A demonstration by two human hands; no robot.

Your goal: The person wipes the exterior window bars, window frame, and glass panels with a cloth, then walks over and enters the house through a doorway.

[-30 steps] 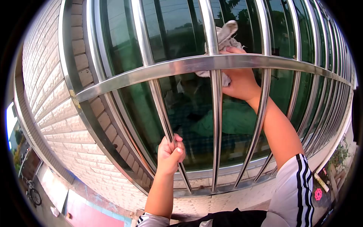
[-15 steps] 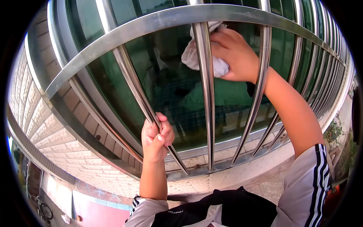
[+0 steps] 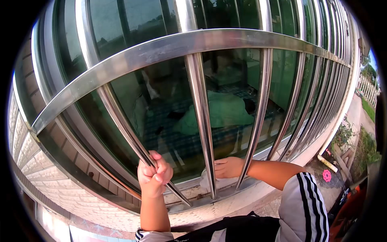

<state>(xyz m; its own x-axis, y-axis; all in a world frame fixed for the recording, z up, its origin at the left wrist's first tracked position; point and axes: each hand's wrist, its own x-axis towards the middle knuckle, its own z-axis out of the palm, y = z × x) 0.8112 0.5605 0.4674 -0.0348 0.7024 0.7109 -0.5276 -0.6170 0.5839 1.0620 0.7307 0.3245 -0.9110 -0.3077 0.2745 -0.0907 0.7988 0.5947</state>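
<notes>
My left hand (image 3: pixel 155 173) is wrapped round a shiny metal bar (image 3: pixel 125 125) of the window grille, low down. Past the bars, my right hand (image 3: pixel 229 167) presses a pale cloth (image 3: pixel 206 180) near the bottom edge of the green-tinted window glass (image 3: pixel 169 92). A vertical bar partly covers the cloth and the fingertips of that hand. The right forearm reaches behind another bar.
A wide horizontal metal band (image 3: pixel 161 48) crosses the grille above my hands. The bars stand on a lower rail beside a tiled wall (image 3: pixel 48 173). At the right are a pipe (image 3: pixel 327 163), a pink object (image 3: pixel 327 175) and plants.
My right hand has moved down with the cloth, from high on the glass to its bottom edge. The view has shifted; my left hand still grips the same bar.
</notes>
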